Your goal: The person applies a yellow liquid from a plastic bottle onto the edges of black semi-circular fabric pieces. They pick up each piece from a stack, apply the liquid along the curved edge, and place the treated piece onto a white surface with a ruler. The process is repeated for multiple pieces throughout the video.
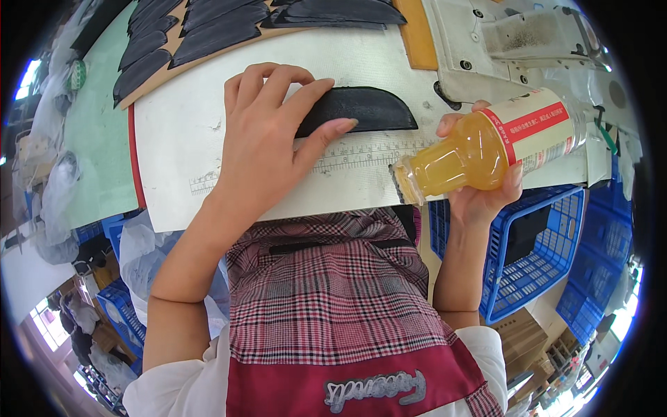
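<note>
A flat black piece point(372, 109) with a curved upper edge and a straight lower edge lies on the white work surface point(174, 156). My left hand point(267, 128) grips its left end, with the thumb on the near side and the forefinger on the far side. In my right hand point(486, 198) is a glass bottle point(479, 149) of yellow liquid with a red and cream label. It is tilted, its neck pointing down and left. The mouth has a pale wrapped tip with a dark edge, apart from the black piece. A printed ruler scale point(351, 158) runs just below the piece.
Rows of similar black pieces point(219, 38) lie on a tan board at the far left. A pale machine point(486, 52) stands at the far right. Below the table's right side is a blue plastic basket point(495, 267). Clear plastic bags point(142, 254) hang at the left.
</note>
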Demonstrator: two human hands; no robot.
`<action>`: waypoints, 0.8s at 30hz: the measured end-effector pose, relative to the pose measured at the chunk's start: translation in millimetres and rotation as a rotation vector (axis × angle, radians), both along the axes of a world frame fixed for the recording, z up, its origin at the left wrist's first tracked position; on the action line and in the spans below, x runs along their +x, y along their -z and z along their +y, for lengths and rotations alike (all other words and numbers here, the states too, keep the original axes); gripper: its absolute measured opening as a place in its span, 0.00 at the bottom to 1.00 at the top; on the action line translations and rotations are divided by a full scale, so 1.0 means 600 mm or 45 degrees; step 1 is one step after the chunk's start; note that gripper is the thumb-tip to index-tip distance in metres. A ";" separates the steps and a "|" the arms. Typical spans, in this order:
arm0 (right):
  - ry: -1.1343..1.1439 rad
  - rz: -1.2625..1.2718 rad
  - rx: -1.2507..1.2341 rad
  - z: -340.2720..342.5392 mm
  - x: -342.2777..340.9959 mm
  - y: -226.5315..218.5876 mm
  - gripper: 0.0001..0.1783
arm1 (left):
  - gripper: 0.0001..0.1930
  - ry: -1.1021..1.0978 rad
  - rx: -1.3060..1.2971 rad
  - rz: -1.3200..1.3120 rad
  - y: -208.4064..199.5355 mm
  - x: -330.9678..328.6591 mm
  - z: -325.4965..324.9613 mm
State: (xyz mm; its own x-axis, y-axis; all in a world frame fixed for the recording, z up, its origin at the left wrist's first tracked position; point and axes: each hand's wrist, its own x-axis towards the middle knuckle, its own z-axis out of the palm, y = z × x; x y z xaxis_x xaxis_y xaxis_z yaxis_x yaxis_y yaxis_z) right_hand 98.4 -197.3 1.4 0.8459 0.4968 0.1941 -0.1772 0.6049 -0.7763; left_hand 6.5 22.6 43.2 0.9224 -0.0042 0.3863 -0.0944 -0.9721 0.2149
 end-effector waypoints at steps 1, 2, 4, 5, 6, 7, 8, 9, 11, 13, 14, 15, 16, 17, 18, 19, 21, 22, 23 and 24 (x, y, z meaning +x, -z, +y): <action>-0.004 0.000 0.000 0.000 0.000 0.001 0.44 | 0.17 0.001 -0.009 0.000 0.000 0.001 -0.002; -0.009 0.000 0.000 0.001 0.000 0.000 0.45 | 0.17 0.001 -0.018 0.000 0.000 0.002 -0.003; -0.022 -0.001 -0.007 0.000 0.001 0.002 0.45 | 0.16 -0.001 -0.045 -0.009 0.000 0.003 -0.003; -0.020 -0.003 -0.012 0.000 0.001 0.002 0.45 | 0.16 -0.001 -0.062 -0.018 0.000 0.003 -0.004; -0.004 -0.008 -0.020 0.002 -0.001 -0.001 0.45 | 0.15 -0.002 -0.079 -0.027 0.000 0.004 -0.004; 0.000 -0.013 -0.024 0.002 -0.001 -0.002 0.45 | 0.15 0.008 -0.067 -0.044 0.000 0.004 -0.004; 0.005 -0.017 -0.029 0.002 -0.001 -0.003 0.45 | 0.15 0.019 -0.056 -0.062 -0.001 0.003 -0.003; -0.002 -0.020 -0.031 0.002 0.000 -0.003 0.44 | 0.14 0.030 -0.045 -0.079 -0.001 0.003 -0.003; 0.000 -0.026 -0.025 0.002 0.001 -0.003 0.43 | 0.14 0.068 -0.035 -0.105 -0.002 0.002 -0.001; 0.017 -0.027 -0.010 0.002 0.001 -0.001 0.43 | 0.13 0.108 -0.026 -0.117 -0.002 0.001 0.000; 0.026 -0.025 -0.002 0.003 0.001 -0.001 0.43 | 0.13 0.129 -0.022 -0.117 -0.003 0.001 0.000; 0.035 -0.018 0.008 0.003 0.000 0.000 0.43 | 0.13 0.150 -0.017 -0.117 -0.003 0.000 0.000; 0.032 -0.013 0.001 0.003 0.000 -0.001 0.43 | 0.13 0.136 -0.085 -0.093 -0.003 0.000 0.000; 0.029 -0.007 -0.003 0.003 0.000 -0.002 0.43 | 0.13 0.122 -0.150 -0.068 -0.005 -0.001 -0.001; 0.015 -0.003 -0.024 0.003 -0.001 -0.005 0.44 | 0.13 0.106 -0.216 -0.043 -0.007 -0.002 -0.001; 0.016 0.000 -0.027 0.002 -0.001 -0.005 0.44 | 0.13 0.019 -0.354 0.006 -0.011 -0.005 -0.002; 0.042 0.005 -0.012 0.001 -0.001 -0.001 0.44 | 0.15 -0.154 -0.622 0.106 -0.021 -0.009 0.000; 0.058 0.004 -0.009 0.001 0.000 0.001 0.45 | 0.16 -0.210 -0.832 0.181 -0.023 -0.010 0.004; 0.071 0.005 -0.002 0.000 0.001 0.002 0.45 | 0.17 -0.270 -1.038 0.255 -0.027 -0.013 0.011; 0.080 0.003 -0.008 -0.001 0.000 0.002 0.45 | 0.17 -0.330 -1.244 0.327 -0.030 -0.015 0.019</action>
